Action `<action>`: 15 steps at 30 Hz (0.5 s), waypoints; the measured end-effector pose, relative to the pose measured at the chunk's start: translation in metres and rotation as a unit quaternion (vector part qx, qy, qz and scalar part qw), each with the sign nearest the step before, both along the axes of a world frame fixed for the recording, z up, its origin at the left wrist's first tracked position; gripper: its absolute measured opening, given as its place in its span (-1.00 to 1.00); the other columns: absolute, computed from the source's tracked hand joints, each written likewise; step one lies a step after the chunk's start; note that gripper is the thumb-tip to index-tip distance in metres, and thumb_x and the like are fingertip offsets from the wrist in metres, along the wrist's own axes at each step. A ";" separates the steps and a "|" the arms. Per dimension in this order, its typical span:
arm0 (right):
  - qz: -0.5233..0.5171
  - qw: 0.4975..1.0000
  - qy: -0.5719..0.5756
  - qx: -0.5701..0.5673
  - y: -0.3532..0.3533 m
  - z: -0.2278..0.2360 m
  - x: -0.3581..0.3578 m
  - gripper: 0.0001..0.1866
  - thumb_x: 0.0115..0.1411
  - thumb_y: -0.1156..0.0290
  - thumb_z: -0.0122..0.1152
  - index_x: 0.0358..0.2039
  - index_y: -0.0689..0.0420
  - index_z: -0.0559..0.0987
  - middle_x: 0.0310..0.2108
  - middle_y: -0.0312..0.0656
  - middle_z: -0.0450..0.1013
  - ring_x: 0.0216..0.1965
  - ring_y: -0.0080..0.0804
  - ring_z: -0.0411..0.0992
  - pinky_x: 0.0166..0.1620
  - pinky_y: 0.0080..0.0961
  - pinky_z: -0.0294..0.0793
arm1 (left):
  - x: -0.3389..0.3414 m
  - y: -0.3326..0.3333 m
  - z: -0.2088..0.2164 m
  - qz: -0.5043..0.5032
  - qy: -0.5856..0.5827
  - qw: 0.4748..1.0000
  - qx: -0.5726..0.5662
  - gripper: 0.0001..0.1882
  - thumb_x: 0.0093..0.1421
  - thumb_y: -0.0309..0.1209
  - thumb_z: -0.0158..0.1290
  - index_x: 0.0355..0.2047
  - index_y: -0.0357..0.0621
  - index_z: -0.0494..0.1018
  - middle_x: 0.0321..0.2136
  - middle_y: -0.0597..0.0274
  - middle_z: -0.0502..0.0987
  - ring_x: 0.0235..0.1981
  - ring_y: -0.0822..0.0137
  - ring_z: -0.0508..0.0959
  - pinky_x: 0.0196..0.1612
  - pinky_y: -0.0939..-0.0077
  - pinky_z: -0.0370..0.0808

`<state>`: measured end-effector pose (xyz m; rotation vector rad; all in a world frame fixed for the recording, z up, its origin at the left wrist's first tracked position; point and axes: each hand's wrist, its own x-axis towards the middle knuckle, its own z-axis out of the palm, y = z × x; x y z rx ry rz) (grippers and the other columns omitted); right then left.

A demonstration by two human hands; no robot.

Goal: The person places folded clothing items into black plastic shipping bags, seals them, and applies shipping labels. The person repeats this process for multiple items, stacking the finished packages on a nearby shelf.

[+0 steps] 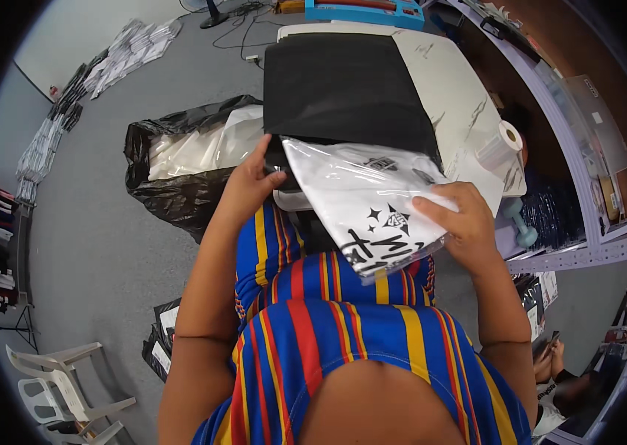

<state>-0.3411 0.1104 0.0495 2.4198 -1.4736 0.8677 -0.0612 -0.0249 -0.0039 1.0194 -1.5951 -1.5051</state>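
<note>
A flat black plastic mailing bag (343, 81) lies on the white marble-patterned table in front of me. My left hand (251, 184) grips the near left corner of its mouth between thumb and fingers. With my right hand (463, 222) I hold a folded white T-shirt with black print in a clear plastic sleeve (358, 196) by its right side. The shirt's far end reaches the bag's mouth, and its near end hangs tilted over my lap. How far it goes inside the bag I cannot tell.
A label roll (499, 147) stands on the table's right side (443, 81). Left of the table sits a black bin bag of white plastic packaging (206, 148). Shelving (558, 126) runs along the right. Plastic chairs (69, 378) stand at lower left; another person (551, 371) is at lower right.
</note>
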 end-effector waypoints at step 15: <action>-0.310 0.785 -0.450 0.292 -0.014 -0.095 -0.050 -0.64 0.02 0.25 0.07 -0.26 0.25 0.36 -0.59 -0.17 0.37 -0.67 -0.51 0.36 -0.55 -0.60 0.32 | 0.013 0.068 -0.086 0.138 0.005 0.990 0.007 -0.49 0.02 -0.62 -0.08 0.00 -0.21 0.06 -0.43 0.18 0.43 -0.40 0.47 0.45 -0.32 0.67 0.36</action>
